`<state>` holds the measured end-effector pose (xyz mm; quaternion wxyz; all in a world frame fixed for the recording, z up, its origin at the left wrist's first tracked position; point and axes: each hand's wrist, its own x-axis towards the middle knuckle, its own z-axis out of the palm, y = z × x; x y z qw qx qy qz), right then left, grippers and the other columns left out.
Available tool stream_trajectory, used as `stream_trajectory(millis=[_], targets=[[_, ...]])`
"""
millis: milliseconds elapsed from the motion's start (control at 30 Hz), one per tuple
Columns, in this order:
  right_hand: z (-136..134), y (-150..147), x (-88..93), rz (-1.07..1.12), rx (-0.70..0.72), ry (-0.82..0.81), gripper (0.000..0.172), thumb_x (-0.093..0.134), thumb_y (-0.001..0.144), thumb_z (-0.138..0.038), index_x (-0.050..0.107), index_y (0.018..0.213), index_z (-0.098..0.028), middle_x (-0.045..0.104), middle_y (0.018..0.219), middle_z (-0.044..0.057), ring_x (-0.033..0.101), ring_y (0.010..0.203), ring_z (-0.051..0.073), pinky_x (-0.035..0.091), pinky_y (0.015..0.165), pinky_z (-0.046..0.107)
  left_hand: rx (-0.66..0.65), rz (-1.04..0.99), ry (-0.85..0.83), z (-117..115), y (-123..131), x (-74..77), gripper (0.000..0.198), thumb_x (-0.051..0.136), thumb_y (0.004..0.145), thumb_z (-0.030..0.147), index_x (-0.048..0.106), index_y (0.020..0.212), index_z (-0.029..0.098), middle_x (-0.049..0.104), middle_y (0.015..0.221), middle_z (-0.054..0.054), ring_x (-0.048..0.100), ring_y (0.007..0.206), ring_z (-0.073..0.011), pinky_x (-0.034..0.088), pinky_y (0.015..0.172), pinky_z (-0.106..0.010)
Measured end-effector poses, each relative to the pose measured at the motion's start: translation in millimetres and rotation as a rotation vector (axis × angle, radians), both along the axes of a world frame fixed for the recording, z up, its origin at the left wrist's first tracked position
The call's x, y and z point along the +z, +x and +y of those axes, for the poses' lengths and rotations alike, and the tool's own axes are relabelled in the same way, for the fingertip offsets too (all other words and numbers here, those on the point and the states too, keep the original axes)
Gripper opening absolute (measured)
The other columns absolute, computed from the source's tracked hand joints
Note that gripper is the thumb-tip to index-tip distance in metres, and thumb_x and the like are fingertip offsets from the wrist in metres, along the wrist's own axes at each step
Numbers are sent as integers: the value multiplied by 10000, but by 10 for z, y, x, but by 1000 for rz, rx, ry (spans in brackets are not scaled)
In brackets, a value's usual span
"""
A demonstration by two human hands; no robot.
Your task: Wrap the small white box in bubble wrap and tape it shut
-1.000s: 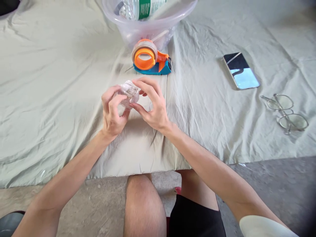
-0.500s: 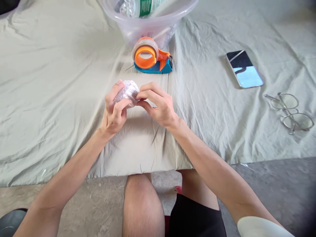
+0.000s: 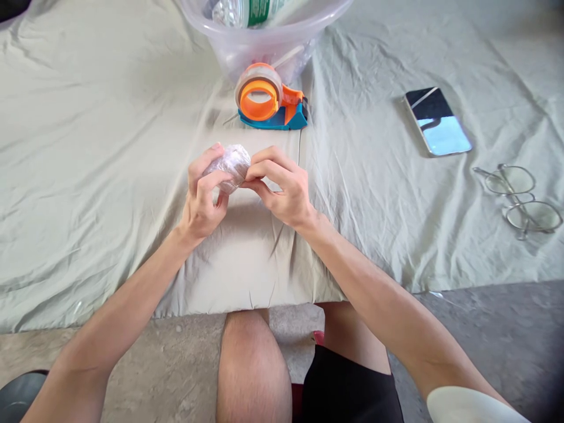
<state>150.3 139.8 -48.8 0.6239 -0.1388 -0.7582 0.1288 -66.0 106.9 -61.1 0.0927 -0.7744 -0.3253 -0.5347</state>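
Note:
Above the cloth-covered table, my left hand [image 3: 205, 191] is closed around a small roundish bundle wrapped in clear, shiny plastic [image 3: 235, 163]. What lies inside the wrapping cannot be made out. My right hand [image 3: 282, 185] pinches at the bundle's right edge with thumb and fingertips pressed together; a bit of the plastic seems to be between them. Just beyond the hands stands a tape dispenser [image 3: 294, 108], orange and blue, carrying a roll of clear tape [image 3: 240, 88].
Behind the dispenser is a translucent plastic basin [image 3: 264, 44] holding a plastic bottle with a green label [image 3: 258, 10]. To the right lie a phone [image 3: 445, 132] and a pair of glasses [image 3: 524, 200]. The tablecloth [image 3: 106, 147] is wrinkled, its front edge above my knees.
The bundle has turned slightly in my left hand. My right hand keeps its pinch at the bundle's edge, nearly in the same place.

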Motion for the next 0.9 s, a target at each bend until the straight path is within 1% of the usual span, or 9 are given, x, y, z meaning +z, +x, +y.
stream_trajectory(millis=[133,367,433,467,567,633,667,800,900], targets=[[-3,10,11,41,0,-32,155,708,1161,-189,704,1018,-247,717,1020,-21,710,862,119,626,787,275,-2,12,37,48,-3,-24,146,673,1236,351,668,1375,307,729,1563,-43,772,1465,-264,722,1199,-550],[38,55,4,55,-20,-105,168,782,1156,-334,765,1006,-260,773,995,-8,750,867,156,659,778,319,-102,-35,-185,44,0,-60,466,783,1132,605,572,1480,379,722,1498,-90,778,1371,-326,737,1103,-598],[53,64,-10,61,-28,-82,105,759,1175,-369,808,1123,-292,803,1070,11,788,932,178,681,820,335,-79,-56,-203,32,5,-78,609,838,1071,694,547,1493,366,730,1456,-98,788,1333,-335,737,1065,-575],[56,69,-17,48,-40,-69,134,732,1190,-413,818,1218,-314,815,1134,25,809,997,197,696,868,355,-59,-75,-205,29,1,-93,698,864,1034,745,529,1504,353,732,1431,-101,795,1308,-333,736,1046,-553],[45,78,-32,-65,-79,-9,453,639,1202,-630,729,1540,-342,802,1373,80,817,1254,280,704,1078,466,-23,-148,-186,28,-45,-153,877,859,970,872,506,1546,313,722,1376,-103,810,1229,-322,725,1020,-513],[20,73,-37,-145,-90,51,587,604,1194,-707,642,1650,-339,781,1449,93,802,1320,305,691,1136,513,-17,-168,-141,16,-85,-183,891,800,979,926,530,1570,315,716,1365,-99,817,1186,-321,725,997,-516],[6,66,-38,-165,-92,82,585,590,1203,-701,620,1665,-344,781,1449,87,807,1303,295,697,1121,511,-2,-160,-118,3,-99,-190,868,756,1002,937,542,1577,322,719,1362,-96,821,1173,-320,726,980,-523],[-48,29,-32,-101,-72,139,407,611,1245,-529,643,1615,-362,799,1361,49,825,1196,237,723,1032,456,79,-148,-97,-99,-41,-140,680,584,1155,836,537,1604,328,743,1387,-96,831,1192,-303,724,957,-556],[-93,2,24,24,-40,147,397,774,1173,-450,687,1545,-342,822,1287,49,836,1147,247,742,991,440,22,-275,-88,-201,111,-40,661,653,1129,825,561,1623,395,751,1428,-81,841,1172,-306,743,899,-545]])
